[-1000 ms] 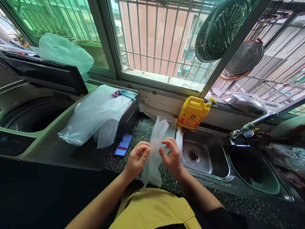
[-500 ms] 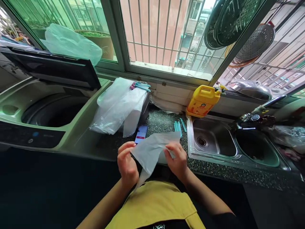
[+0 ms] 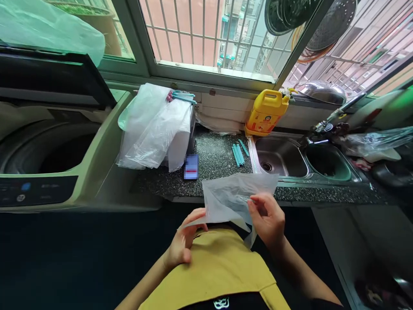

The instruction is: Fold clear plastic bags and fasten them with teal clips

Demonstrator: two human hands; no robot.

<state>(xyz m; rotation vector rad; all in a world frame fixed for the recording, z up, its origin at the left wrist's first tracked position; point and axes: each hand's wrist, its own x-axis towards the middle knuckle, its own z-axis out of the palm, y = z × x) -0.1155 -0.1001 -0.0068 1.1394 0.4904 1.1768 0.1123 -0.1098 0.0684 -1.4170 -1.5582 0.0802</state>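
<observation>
while the right hand pinches the plastic bag between thumb and fingertips, the left hand is loosely open, fingers at the bag's corner; any grip there cannot be told. the bag, at the near edge of the desk, is partly spread, still creased. blue sticks lie outside it. its mouth and lower folds are unclear; the phone screen is blurred.

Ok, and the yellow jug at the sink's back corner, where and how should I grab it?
I'd grip the yellow jug by its top handle, from the front and above. The handle forms a raised loop with a finger opening beneath, and the pump top sits off to the right.
</observation>
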